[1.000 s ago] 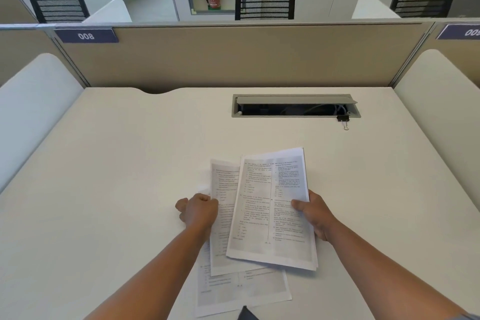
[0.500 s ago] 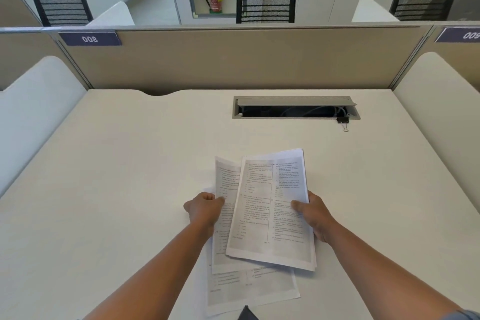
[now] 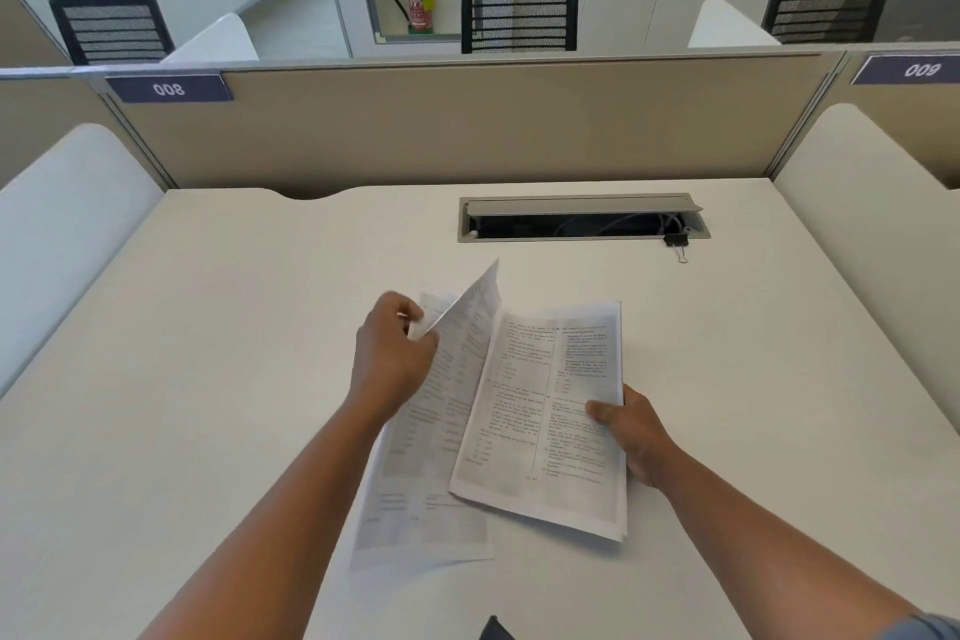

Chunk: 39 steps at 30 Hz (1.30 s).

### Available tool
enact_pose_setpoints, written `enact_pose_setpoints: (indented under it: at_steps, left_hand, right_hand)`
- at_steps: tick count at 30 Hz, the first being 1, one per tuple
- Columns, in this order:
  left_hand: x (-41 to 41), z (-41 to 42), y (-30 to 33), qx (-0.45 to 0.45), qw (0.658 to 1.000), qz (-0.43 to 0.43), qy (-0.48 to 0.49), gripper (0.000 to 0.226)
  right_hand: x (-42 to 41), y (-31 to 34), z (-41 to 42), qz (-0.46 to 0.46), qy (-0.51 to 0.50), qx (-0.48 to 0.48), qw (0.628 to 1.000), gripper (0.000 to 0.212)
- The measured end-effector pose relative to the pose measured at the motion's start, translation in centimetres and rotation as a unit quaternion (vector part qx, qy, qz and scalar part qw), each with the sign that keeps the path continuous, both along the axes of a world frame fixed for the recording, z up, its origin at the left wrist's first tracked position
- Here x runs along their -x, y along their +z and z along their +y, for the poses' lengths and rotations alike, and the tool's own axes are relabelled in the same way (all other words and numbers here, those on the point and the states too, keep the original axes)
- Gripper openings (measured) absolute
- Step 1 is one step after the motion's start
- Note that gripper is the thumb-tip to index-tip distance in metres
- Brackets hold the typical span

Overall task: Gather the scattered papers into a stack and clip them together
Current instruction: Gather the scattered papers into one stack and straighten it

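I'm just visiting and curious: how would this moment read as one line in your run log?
phase: gathering | left hand: lifting loose sheet | right hand: holding paper stack | binder clip: unused, by cable slot

Both forearms bare; a blue-grey sleeve (image 3: pixel 930 626) edge shows at the right arm's lower corner.

- Dark label (image 3: pixel 169 88) on the partition's upper left reads "008".
- Dark label (image 3: pixel 919 69) on the partition's upper right reads "009".
- Printed text on the papers (image 3: pixel 545 411) is too small to read.
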<state>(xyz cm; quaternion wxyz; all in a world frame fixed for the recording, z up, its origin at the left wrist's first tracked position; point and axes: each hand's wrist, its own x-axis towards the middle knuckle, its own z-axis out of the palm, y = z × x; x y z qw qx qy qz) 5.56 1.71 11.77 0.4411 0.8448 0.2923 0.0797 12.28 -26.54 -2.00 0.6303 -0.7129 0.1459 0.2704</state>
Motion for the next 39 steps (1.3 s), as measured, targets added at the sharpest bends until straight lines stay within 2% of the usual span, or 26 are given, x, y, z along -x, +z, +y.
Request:
enact_pose_setpoints:
  at_steps: [4, 8, 11, 14, 18, 20, 23, 27, 32, 34, 36, 38, 39]
  left_hand:
    - [0.3, -0.5, 4.6, -0.024, 0.997, -0.013, -0.069, 0.043]
    - [0.2, -0.2, 7.8, -0.014, 0.996, -0.022, -0.087, 0.045]
    - [-0.4, 0.2, 8.2, 0.053, 0.995, -0.012, -0.083, 0.045]
    - [-1.4, 1.0, 6.9, 0.135, 0.988, 0.009, -0.072, 0.045]
    - [-2.2, 1.9, 3.4, 0.217, 0.976, 0.016, -0.027, 0.047]
    - [-2.3, 2.1, 1.6, 0.241, 0.97, 0.022, -0.005, 0.052]
    - [-2.2, 2.0, -0.6, 0.258, 0.966, 0.032, 0.015, 0.065]
    - [-2.2, 1.9, -3.0, 0.278, 0.959, 0.026, 0.05, 0.085]
    - [-1.7, 1.0, -4.3, 0.274, 0.96, 0.02, 0.059, 0.092]
    - [-1.2, 1.0, -4.7, 0.332, 0.939, 0.051, 0.07, 0.087]
    - [-0.8, 1.0, -5.3, 0.383, 0.918, 0.098, 0.04, 0.064]
    - [-0.3, 0.8, -5.6, 0.391, 0.912, 0.127, -0.003, 0.035]
    - [-0.2, 0.7, -5.8, 0.388, 0.913, 0.126, -0.013, 0.028]
  right_hand:
    - [0.1, 0.2, 0.1, -0.005, -0.003, 0.0, 1.0, 0.031]
    - [0.3, 0.5, 0.1, -0.015, 0.016, 0.003, 1.0, 0.028]
    - [0.2, 0.7, 0.2, -0.007, 0.031, -0.002, 0.999, 0.028]
    - [0.2, 1.4, 0.5, 0.013, 0.027, -0.047, 0.998, 0.03]
    - [0.5, 3.1, 1.4, 0.014, 0.036, -0.101, 0.994, 0.055]
    - [0.6, 3.9, 1.8, 0.009, 0.046, -0.121, 0.992, 0.059]
    - [0.6, 4.7, 2.2, 0.01, 0.032, -0.146, 0.989, 0.042]
    - [0.9, 5.2, 2.4, 0.027, 0.015, -0.179, 0.983, 0.052]
    - [1.4, 5.3, 3.1, 0.014, 0.026, -0.202, 0.979, 0.04]
    - [1.4, 5.4, 3.2, 0.013, 0.019, -0.203, 0.979, 0.038]
    - [1.2, 5.6, 3.2, 0.01, 0.013, -0.205, 0.979, 0.036]
    - [1.1, 6.0, 3.3, 0.002, 0.024, -0.201, 0.979, 0.035]
    - [1.1, 6.2, 3.4, -0.006, 0.034, -0.195, 0.98, 0.035]
